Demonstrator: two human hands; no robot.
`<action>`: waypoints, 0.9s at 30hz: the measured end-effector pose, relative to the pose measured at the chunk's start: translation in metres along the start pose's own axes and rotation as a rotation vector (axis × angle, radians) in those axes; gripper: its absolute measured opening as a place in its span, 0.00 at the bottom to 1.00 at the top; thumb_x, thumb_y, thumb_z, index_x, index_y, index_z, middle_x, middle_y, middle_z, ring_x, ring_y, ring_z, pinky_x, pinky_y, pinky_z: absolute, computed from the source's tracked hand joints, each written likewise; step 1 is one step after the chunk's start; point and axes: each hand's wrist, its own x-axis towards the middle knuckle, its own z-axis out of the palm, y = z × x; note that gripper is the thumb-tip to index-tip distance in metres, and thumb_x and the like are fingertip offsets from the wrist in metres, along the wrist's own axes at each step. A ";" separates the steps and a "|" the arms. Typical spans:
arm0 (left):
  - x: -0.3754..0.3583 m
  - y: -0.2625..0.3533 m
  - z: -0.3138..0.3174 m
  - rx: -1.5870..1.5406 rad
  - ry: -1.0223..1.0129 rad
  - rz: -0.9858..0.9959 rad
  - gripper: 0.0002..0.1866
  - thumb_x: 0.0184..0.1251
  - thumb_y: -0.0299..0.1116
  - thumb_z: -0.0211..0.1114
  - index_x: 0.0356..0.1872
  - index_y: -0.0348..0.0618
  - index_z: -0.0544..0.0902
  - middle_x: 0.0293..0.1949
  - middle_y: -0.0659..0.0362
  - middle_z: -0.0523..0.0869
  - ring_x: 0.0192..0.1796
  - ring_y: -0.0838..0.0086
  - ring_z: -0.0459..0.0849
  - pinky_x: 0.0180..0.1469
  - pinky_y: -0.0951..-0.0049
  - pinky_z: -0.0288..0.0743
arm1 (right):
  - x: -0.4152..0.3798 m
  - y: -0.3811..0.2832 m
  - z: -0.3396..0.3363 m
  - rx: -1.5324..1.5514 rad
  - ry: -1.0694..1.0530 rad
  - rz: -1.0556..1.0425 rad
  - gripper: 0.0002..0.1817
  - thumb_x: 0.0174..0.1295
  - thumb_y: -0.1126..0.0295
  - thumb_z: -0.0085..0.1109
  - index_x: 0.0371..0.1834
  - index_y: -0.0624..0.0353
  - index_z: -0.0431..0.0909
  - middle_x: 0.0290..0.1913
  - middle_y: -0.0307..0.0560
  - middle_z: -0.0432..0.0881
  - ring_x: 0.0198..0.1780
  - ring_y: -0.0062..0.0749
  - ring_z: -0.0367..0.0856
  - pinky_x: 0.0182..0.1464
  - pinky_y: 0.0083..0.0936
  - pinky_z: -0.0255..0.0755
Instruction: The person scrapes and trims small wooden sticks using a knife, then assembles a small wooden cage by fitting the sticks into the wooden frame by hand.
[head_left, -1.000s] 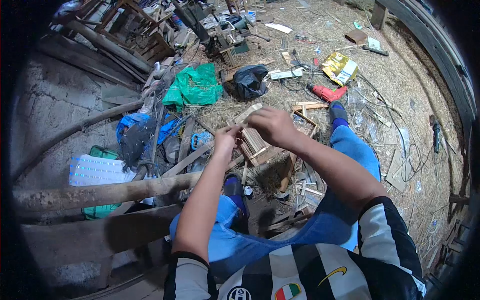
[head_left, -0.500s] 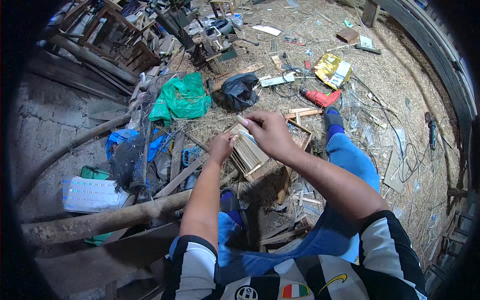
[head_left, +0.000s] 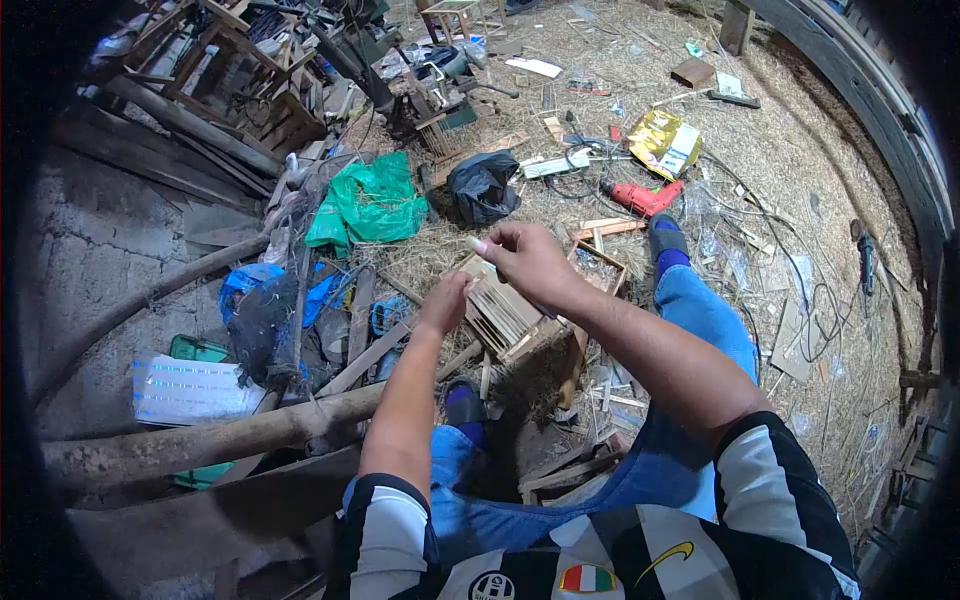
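Note:
A small wooden box with a row of thin slats [head_left: 503,312] sits in front of me, between my knees. My left hand [head_left: 446,302] is at its left edge, fingers bent together near the slat ends; what they hold, if anything, is too small to make out. Above the box's upper side is my right hand [head_left: 528,262], its fingers pinched, with a small pale piece [head_left: 477,245] showing at the fingertips. Part of the box is hidden under my right hand and forearm. Behind it lies an open wooden frame [head_left: 598,268].
Beyond the box lie a green plastic bag [head_left: 368,205], a black bag [head_left: 482,187], a power strip [head_left: 556,164], a red drill [head_left: 643,198] and a yellow packet [head_left: 664,145]. A thick pole [head_left: 225,447] crosses at the left. Cables and wood scraps litter the straw-covered ground.
The view has shifted slightly. My right hand has moved a little left relative to the box, and more of the slats now shows.

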 end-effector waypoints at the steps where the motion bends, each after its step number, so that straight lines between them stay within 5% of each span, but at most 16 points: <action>1: -0.003 0.000 -0.001 0.006 0.001 0.001 0.09 0.72 0.31 0.58 0.49 0.45 0.82 0.42 0.44 0.87 0.50 0.46 0.84 0.53 0.49 0.77 | 0.000 0.000 -0.002 0.026 -0.002 0.002 0.18 0.71 0.57 0.64 0.39 0.65 0.85 0.22 0.38 0.79 0.23 0.15 0.75 0.25 0.22 0.70; 4: -0.011 0.010 -0.013 0.142 -0.063 -0.004 0.11 0.73 0.30 0.54 0.53 0.46 0.78 0.45 0.42 0.87 0.52 0.44 0.84 0.53 0.47 0.77 | -0.003 -0.008 -0.013 0.118 -0.029 0.158 0.18 0.69 0.60 0.65 0.39 0.69 0.86 0.26 0.45 0.83 0.29 0.24 0.80 0.35 0.29 0.75; 7: -0.023 0.033 -0.043 0.076 -0.152 -0.114 0.13 0.72 0.26 0.55 0.54 0.45 0.78 0.47 0.41 0.87 0.52 0.44 0.85 0.53 0.47 0.78 | -0.007 -0.012 -0.023 0.128 -0.038 0.155 0.17 0.67 0.60 0.68 0.37 0.68 0.86 0.23 0.42 0.82 0.25 0.22 0.79 0.30 0.28 0.74; 12: -0.045 0.083 -0.116 -0.111 0.247 0.129 0.18 0.70 0.23 0.60 0.60 0.38 0.79 0.47 0.43 0.88 0.49 0.47 0.87 0.52 0.57 0.80 | -0.028 -0.030 -0.031 0.044 -0.028 -0.013 0.17 0.64 0.60 0.71 0.30 0.66 0.84 0.19 0.40 0.80 0.20 0.22 0.78 0.23 0.25 0.71; 17: -0.086 0.147 -0.176 -0.364 0.381 -0.042 0.17 0.75 0.25 0.59 0.61 0.31 0.79 0.52 0.46 0.87 0.53 0.64 0.87 0.57 0.67 0.78 | -0.069 -0.079 -0.046 0.209 -0.179 0.019 0.15 0.65 0.62 0.71 0.32 0.65 0.85 0.24 0.37 0.82 0.25 0.17 0.77 0.26 0.22 0.70; 27: -0.148 0.214 -0.188 -0.680 0.438 -0.083 0.20 0.78 0.27 0.59 0.65 0.27 0.75 0.58 0.49 0.85 0.58 0.70 0.83 0.63 0.70 0.75 | -0.108 -0.123 -0.066 0.261 -0.318 0.014 0.14 0.66 0.61 0.71 0.32 0.61 0.82 0.23 0.32 0.78 0.23 0.13 0.74 0.25 0.16 0.67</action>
